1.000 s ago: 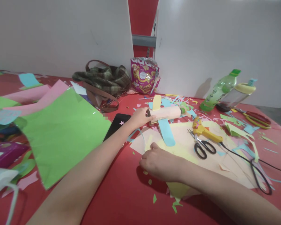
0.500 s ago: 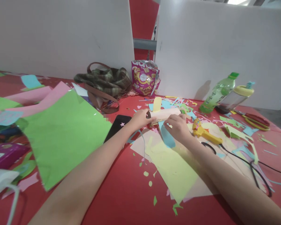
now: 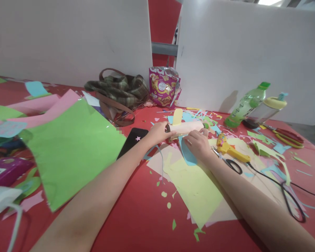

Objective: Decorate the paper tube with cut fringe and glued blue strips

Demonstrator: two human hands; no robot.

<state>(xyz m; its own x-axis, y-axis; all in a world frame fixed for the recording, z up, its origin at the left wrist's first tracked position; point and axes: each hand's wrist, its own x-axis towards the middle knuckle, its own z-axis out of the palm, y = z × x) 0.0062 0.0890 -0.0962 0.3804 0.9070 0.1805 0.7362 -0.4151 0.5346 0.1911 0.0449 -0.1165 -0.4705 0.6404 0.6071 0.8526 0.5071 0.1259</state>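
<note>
A pale pink paper tube [image 3: 187, 127] lies sideways on the table, with a rounded yellow paper flap [image 3: 177, 116] sticking up from its left part. From its near side a light blue paper flap [image 3: 188, 154] slants down towards me. My left hand [image 3: 160, 133] grips the tube's left end, thumb on the near side. Curled against the near side, further right, my right hand [image 3: 198, 142] has its fingers on the tube where the blue flap joins. Its fingertips are partly hidden. Behind the tube's right end shows a bit of green.
Right of my hands lie a yellow glue gun [image 3: 233, 151], scissors [image 3: 232, 165] and red-handled pliers [image 3: 288, 136]. A green bottle [image 3: 248, 105] and a clear cup [image 3: 265, 111] stand behind. Left are green paper [image 3: 73, 150], a phone [image 3: 132, 140] and a plaid bag [image 3: 118, 89]. Paper scraps surround everything.
My right hand has shifted slightly down and left against the tube, its fingers closer to the blue flap. The scissors beside the glue gun show more. My left hand keeps its grip.
</note>
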